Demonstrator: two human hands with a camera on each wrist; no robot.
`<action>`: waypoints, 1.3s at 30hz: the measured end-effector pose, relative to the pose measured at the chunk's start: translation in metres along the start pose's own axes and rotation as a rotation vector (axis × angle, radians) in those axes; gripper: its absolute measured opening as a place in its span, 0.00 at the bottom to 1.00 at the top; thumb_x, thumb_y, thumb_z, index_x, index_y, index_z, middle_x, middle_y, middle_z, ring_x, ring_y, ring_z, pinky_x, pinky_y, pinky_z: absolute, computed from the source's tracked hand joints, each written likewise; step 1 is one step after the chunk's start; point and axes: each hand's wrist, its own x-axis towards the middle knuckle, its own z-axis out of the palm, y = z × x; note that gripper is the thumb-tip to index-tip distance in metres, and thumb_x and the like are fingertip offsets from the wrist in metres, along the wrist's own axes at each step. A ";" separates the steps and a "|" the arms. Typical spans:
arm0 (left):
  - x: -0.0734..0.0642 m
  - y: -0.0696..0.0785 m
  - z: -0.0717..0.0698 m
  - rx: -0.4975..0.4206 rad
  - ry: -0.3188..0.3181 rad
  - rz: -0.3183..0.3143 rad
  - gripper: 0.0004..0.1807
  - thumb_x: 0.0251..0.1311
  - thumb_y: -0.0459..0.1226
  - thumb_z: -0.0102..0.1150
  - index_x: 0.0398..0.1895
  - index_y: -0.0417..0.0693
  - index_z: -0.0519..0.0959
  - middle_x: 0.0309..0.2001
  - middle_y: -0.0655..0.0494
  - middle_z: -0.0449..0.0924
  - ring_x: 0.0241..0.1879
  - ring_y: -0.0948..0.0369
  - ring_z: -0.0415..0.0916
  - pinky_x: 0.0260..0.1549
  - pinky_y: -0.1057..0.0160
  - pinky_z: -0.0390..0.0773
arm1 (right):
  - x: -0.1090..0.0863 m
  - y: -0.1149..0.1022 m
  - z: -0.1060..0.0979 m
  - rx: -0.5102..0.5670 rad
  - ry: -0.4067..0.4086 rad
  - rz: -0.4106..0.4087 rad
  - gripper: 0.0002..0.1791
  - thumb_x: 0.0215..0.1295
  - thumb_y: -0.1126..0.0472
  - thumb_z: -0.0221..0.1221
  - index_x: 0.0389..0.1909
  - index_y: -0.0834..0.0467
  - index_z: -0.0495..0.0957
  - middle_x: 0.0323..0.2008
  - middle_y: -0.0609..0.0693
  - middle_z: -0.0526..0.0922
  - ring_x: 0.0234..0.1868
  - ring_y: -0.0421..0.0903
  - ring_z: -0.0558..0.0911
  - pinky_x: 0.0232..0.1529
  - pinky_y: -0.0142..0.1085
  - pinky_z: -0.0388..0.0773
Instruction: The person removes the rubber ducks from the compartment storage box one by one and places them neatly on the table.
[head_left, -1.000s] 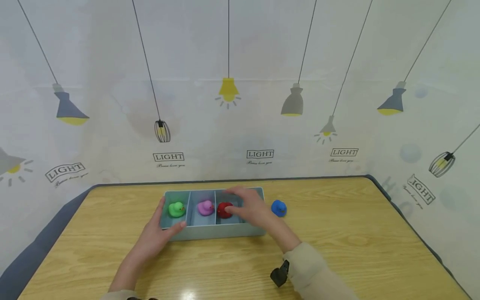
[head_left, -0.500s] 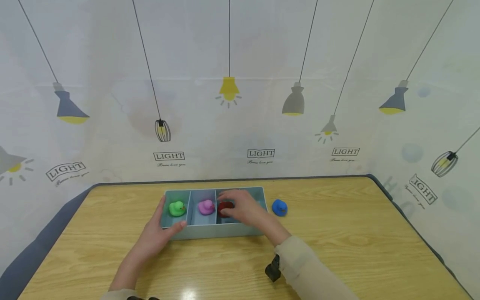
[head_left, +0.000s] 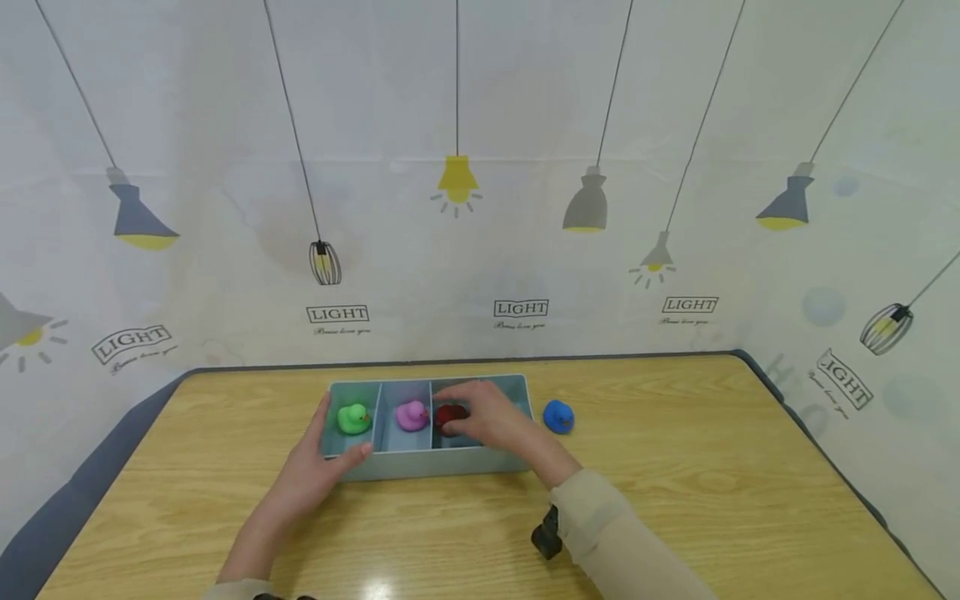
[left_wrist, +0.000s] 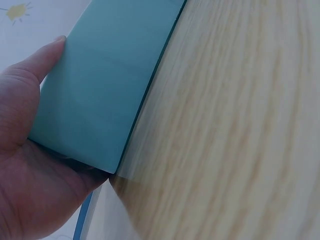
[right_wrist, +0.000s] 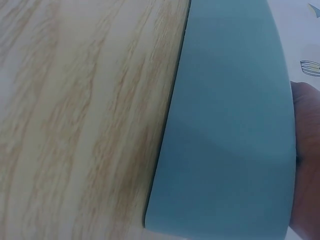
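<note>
A pale blue divided box [head_left: 431, 464] lies across the table, long side towards me. My left hand [head_left: 310, 475] grips its left end, with the thumb over the front rim; the left wrist view shows the thumb against the box wall [left_wrist: 107, 75]. A green rubber duck [head_left: 352, 419] sits in the leftmost compartment and a pink rubber duck [head_left: 411, 416] in the one beside it. My right hand [head_left: 491, 417] reaches into the following compartment and holds a red rubber duck [head_left: 448, 413] between thumb and fingers, partly covering it. The box wall [right_wrist: 225, 120] hides its fingers in the right wrist view.
A blue rubber duck [head_left: 558, 417] rests on the wooden table [head_left: 697, 475] just right of the box. Behind the table's dark far edge rises a white backdrop [head_left: 412, 250] printed with hanging lamps.
My right hand has moved slightly left and its fingers have come in around the red duck, covering more of it. The left hand, box and other ducks stay put.
</note>
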 end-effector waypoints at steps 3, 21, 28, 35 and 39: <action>0.000 0.000 0.000 0.002 -0.002 -0.010 0.62 0.66 0.58 0.64 0.83 0.56 0.27 0.81 0.34 0.35 0.78 0.34 0.36 0.73 0.34 0.44 | 0.002 0.000 0.000 -0.004 -0.019 0.012 0.25 0.65 0.62 0.70 0.63 0.58 0.81 0.61 0.53 0.83 0.63 0.52 0.78 0.63 0.46 0.75; 0.002 -0.001 -0.002 -0.009 -0.005 -0.013 0.63 0.65 0.58 0.65 0.83 0.57 0.27 0.81 0.34 0.36 0.78 0.34 0.36 0.72 0.33 0.45 | 0.018 -0.001 0.009 -0.154 -0.010 0.065 0.19 0.62 0.61 0.73 0.53 0.60 0.86 0.47 0.51 0.88 0.47 0.47 0.81 0.52 0.40 0.77; 0.003 -0.002 -0.001 -0.009 -0.009 -0.020 0.63 0.64 0.59 0.65 0.83 0.58 0.27 0.81 0.34 0.36 0.78 0.34 0.35 0.72 0.32 0.44 | 0.016 -0.003 0.009 -0.153 0.002 0.064 0.16 0.62 0.61 0.73 0.51 0.58 0.88 0.43 0.50 0.88 0.45 0.47 0.79 0.50 0.41 0.76; 0.003 -0.003 -0.001 -0.012 -0.010 -0.020 0.63 0.65 0.57 0.65 0.83 0.57 0.27 0.81 0.33 0.36 0.78 0.33 0.35 0.72 0.33 0.43 | 0.014 -0.004 0.009 -0.137 -0.003 0.070 0.15 0.63 0.62 0.72 0.50 0.58 0.88 0.42 0.50 0.88 0.45 0.48 0.79 0.52 0.44 0.76; 0.002 -0.002 -0.001 -0.011 -0.009 -0.018 0.63 0.65 0.57 0.65 0.83 0.57 0.27 0.81 0.33 0.36 0.78 0.34 0.36 0.73 0.33 0.43 | 0.013 -0.004 0.009 -0.128 0.000 0.062 0.14 0.63 0.63 0.71 0.50 0.59 0.88 0.42 0.50 0.88 0.44 0.47 0.79 0.50 0.42 0.76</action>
